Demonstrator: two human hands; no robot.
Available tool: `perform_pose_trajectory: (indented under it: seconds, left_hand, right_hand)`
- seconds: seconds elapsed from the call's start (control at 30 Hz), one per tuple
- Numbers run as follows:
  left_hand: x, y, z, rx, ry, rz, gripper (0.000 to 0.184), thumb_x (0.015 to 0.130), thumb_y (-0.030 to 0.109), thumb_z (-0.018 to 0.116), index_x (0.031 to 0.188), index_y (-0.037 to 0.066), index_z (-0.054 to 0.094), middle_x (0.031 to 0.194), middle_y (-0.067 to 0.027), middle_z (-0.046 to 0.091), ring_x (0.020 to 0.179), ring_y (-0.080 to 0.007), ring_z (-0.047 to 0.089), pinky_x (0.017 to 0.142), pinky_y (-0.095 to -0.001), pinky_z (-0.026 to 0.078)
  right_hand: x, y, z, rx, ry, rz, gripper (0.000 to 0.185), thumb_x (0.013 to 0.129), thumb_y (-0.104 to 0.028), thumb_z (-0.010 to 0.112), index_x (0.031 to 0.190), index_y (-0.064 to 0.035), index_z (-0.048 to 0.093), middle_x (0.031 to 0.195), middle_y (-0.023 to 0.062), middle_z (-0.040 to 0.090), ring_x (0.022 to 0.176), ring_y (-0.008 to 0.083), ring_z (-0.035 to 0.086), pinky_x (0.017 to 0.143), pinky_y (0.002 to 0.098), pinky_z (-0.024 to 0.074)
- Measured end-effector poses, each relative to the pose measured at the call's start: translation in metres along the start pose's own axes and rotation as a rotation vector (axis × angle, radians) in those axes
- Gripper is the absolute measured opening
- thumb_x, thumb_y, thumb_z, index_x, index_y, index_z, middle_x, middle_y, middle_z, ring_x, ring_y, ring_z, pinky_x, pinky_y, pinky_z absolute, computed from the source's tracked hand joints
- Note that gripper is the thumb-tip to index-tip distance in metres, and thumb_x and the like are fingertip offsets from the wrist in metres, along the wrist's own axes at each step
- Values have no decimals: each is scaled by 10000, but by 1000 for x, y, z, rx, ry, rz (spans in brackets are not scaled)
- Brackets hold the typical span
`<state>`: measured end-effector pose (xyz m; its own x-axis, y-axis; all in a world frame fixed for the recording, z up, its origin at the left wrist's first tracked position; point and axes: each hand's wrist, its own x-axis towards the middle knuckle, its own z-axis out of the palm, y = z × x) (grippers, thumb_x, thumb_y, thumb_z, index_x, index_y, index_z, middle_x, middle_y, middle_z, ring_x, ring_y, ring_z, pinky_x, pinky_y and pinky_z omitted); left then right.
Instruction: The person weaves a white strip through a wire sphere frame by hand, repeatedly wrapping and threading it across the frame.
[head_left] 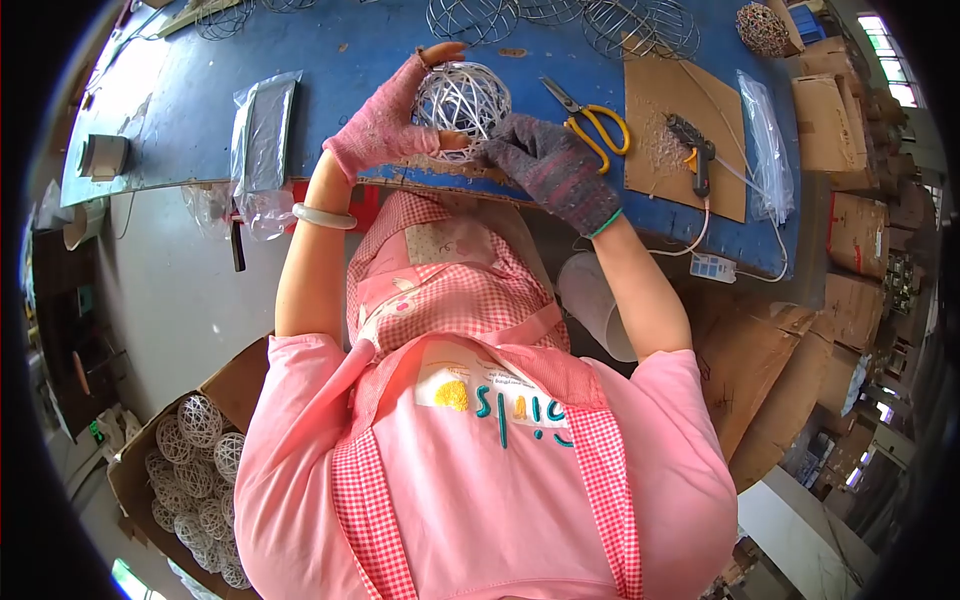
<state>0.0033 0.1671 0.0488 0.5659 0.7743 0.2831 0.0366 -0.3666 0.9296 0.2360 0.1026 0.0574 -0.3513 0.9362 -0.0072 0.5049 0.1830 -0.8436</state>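
A white ball of loosely woven strands (463, 100) is held just above the front edge of the blue table. My left hand (385, 125), in a pink glove with bare fingertips, is curved around its left side, with the thumb below and the fingers above. Closed at the ball's lower right is my right hand (560, 170), in a grey knitted glove; its fingertips pinch the ball's edge, partly hidden. Scissors with yellow handles (600, 128) lie just beyond the right hand, blades pointing up and left.
A glue gun (698, 155) rests on a cardboard sheet (655, 95), its cord trailing off the blue table (350, 60). Wire frames (640, 25) stand at the back. A plastic-wrapped packet (265, 130) lies left. Several woven balls fill a carton (135, 480) at lower left.
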Motion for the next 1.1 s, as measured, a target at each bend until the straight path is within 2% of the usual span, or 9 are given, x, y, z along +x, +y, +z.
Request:
perform_pose_trajectory:
  seconds: [0.1,0.2,0.27,0.3,0.37,0.5,0.57,0.7,1.1]
  left_hand:
    - [-1,0,-7,-52,-82,-88,927,672,250,870,1432,62,371,1386,-93,447,1284,-202,432,1079,-331,349]
    - [-4,-6,-13,349,-40,78,973,673,246,870,1459,58,330,1413,-96,420,1297,-195,410,1088,-331,337]
    - [-10,-7,-11,104,26,-86,954,696,270,849,1468,60,331,1437,-99,387,1325,-202,376,1102,-339,313]
    - [-10,-6,-8,-114,59,-69,857,718,329,831,1445,168,406,1410,-126,426,1350,-294,376,1125,-405,298]
    - [-10,-13,-12,-11,45,-32,869,712,312,837,1449,167,400,1406,-123,429,1343,-295,383,1120,-401,306]
    - [-8,-11,-10,249,76,83,880,680,284,864,1425,143,417,1353,-108,455,1280,-291,442,1080,-377,362]
    - [-7,-8,-8,266,102,86,873,653,306,879,1388,119,446,1301,-96,480,1248,-271,469,1062,-363,381]
    - [-7,-15,-14,-66,53,-17,900,647,310,887,1395,100,434,1259,-68,524,1208,-227,500,1056,-332,383]
    - [-19,-21,-22,-498,141,-40,956,656,197,880,1437,70,345,1288,-72,536,1208,-193,515,1058,-317,386]
  right_hand:
    - [4,12,9,-51,44,-4,161,899,-256,641,958,-113,683,907,111,685,860,298,668,697,366,521]
    - [6,11,10,-305,80,-301,136,935,-180,608,1021,-103,680,915,71,664,869,273,635,761,330,501]
    - [13,15,11,-573,145,-575,153,940,-181,604,1042,-95,678,874,61,668,806,218,635,730,318,500]
    - [15,8,10,-571,143,-580,153,940,-181,604,1042,-95,678,874,61,668,806,218,635,730,318,500]
    - [22,-11,7,161,-36,88,156,948,-174,595,1030,-64,669,813,43,659,732,139,610,684,286,490]
    - [30,-8,4,176,-87,139,189,950,-219,554,1002,-88,680,882,132,658,834,276,651,753,358,512]
    - [32,-6,3,259,-51,-43,195,945,-237,610,978,-51,659,736,-1,607,618,64,543,558,216,429]
    - [17,-54,-29,780,-65,143,234,913,-323,645,943,-92,652,647,-41,519,492,19,413,421,191,245]
    - [-27,-88,-54,721,76,182,275,862,-297,715,937,-42,645,667,-22,553,525,43,462,476,186,304]
